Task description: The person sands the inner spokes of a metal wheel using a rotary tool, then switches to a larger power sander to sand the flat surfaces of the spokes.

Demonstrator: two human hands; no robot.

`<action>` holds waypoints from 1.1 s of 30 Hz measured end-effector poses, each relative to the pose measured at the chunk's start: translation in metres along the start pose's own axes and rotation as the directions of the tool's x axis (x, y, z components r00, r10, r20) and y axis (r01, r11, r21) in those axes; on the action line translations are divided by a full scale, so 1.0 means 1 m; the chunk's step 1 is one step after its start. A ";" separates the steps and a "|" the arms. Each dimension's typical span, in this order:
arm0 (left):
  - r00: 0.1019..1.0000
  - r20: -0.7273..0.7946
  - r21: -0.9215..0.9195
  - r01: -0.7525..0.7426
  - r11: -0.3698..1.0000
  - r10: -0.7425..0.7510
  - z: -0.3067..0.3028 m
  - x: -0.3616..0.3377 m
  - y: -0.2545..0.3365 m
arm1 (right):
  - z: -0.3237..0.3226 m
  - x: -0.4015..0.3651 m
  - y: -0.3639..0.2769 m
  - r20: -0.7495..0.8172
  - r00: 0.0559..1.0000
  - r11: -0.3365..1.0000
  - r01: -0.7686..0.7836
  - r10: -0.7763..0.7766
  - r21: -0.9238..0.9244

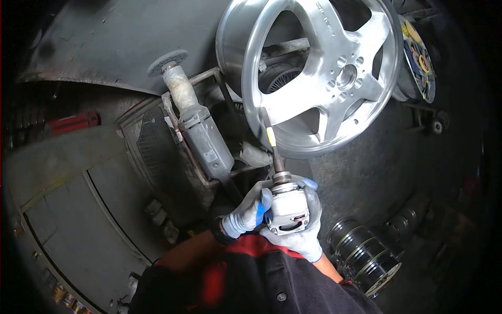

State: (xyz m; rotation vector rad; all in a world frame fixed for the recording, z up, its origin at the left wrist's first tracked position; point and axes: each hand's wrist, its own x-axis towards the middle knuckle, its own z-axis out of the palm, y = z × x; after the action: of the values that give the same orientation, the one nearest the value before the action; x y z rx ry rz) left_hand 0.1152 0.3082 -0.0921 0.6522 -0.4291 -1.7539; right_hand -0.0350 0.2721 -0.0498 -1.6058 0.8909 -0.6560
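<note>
A power tool [288, 208] with a long narrow shaft, resembling a die grinder, is held in front of my chest in both gloved hands. My left hand [246, 213] wraps round its left side, thumb over the body. The right hand [309, 233] grips it from the right and below, with blue-tipped fingers near the collar. From the collar, a dark shaft [277, 159] with a yellow band points away from me. Its tip overlaps the outer lip of a shiny five-spoke wheel rim [297, 98], which stands tilted before me.
Left of the wheel, a larger grinder [206, 138] with a round disc [167, 62] rests on a metal frame [222, 86]. Stacked shiny rims [366, 254] stand at lower right. At upper right is a tray [424, 60] of tapes and small items. A red box [73, 123] lies far left.
</note>
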 end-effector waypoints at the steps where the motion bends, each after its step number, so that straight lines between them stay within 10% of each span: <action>1: 0.999 -0.051 -0.006 -0.016 1.000 0.015 -0.002 -0.002 -0.003 | 0.004 0.001 -0.001 -0.022 0.996 0.996 -0.088 0.089 0.027; 18: 0.987 -0.148 -0.033 -0.060 0.998 0.055 -0.015 0.018 0.022 | 0.015 0.040 0.004 -0.047 0.996 0.977 -0.083 0.075 -0.195; 33: 0.982 -0.185 -0.109 0.027 0.994 -0.047 -0.012 -0.004 0.018 | 0.015 0.026 -0.014 0.007 0.983 0.982 -0.184 0.184 0.042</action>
State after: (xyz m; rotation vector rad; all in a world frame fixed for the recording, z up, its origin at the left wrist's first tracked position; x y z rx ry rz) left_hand 0.1368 0.3078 -0.0900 0.7447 -0.1940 -1.7192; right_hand -0.0058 0.2597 -0.0402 -1.4661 1.0031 -0.5382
